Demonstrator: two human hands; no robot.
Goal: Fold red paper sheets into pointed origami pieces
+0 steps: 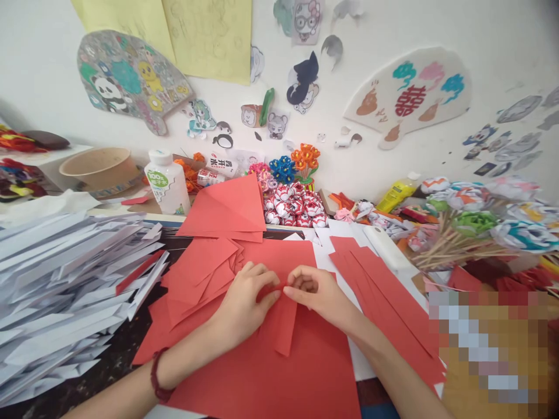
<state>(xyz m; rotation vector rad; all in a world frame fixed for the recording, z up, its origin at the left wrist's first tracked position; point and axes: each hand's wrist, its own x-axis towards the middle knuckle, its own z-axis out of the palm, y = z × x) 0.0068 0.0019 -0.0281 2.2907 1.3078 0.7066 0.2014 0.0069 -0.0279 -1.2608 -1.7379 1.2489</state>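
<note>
Left hand (248, 295) and right hand (322, 295), nearly closed, pinch far end of red paper strip (285, 331) between them. Large red sheet (279, 387) under both; white paper pile (65, 291) left of left hand, more red strips (388, 299) beyond right.

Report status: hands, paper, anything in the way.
Left hand and right hand pinching red strip at its far end. Strip over large red sheet. Loose red papers close beside left hand.

A white bottle (168, 189) stands near the wall (393, 26), below a panda-decorated fan (131, 78).
</note>
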